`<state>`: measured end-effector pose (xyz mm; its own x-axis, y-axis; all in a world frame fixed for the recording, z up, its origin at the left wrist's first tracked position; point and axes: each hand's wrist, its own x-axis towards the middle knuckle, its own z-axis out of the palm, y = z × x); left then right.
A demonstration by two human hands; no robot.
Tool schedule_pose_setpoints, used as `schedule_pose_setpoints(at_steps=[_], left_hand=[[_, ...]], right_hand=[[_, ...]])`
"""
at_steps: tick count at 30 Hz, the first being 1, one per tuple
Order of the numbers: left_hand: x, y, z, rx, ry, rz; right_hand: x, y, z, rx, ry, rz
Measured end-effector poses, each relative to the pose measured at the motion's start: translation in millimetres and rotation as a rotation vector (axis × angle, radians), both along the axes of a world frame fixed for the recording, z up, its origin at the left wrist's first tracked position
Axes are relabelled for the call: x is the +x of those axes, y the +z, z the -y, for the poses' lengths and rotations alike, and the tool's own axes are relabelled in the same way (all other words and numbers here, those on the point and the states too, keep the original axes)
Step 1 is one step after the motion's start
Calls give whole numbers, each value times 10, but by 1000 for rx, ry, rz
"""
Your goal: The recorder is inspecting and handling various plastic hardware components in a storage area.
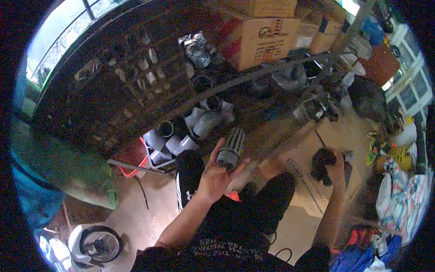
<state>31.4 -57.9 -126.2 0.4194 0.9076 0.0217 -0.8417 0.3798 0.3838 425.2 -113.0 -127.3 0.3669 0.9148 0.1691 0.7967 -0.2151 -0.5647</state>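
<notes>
My left hand point(213, 181) is raised near the middle, palm up, its fingers and thumb around a grey ribbed plastic pipe strainer point(233, 148). The strainer has long slots and a round collar at its near end. Farther right, my right hand point(336, 171) is closed on a black, lumpy object point(322, 164). Blur and shadow hide its exact kind. It is over the brown cardboard point(312, 195).
Grey pipe elbows point(206, 124) fill a wire basket beyond my left hand. A dark rack with small fittings point(147, 68) and a metal bar point(253, 81) cross behind. Cardboard boxes point(265, 41) stand at the back. Striped plastic sacks point(403, 195) lie right; a small wheel point(103, 245) lower left.
</notes>
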Motion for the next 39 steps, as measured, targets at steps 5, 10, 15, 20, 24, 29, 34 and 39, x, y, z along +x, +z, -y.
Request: schedule_pose_setpoints(at_steps=[5,10,15,20,24,29,34,39], left_hand=[[122,-57,-36,-96,-15,299],[214,-36,30,-130,36,56],[193,-9,125,-216,159,-270],[171,-222,110,-251,4,-149],[187,-155,167,-354,-142,-32],[216,-179,195,-324,-159,-61],[179,-255,217,-413,-183,-140],[144,-273,215,-475,-179,-97]], right_hand=[[-1426,624,168,44,432,-522],[-2066,486,98,-63,828,-506],[-2327,416,71,-151,688,-574],[-2389,380,61,-76,615,-435],[-2471,449,86,-94,566,-410],[-2518,492,132,-124,573,-237],[-2468,434,51,-111,608,-135],[-2516,501,47,-92,593,-176]])
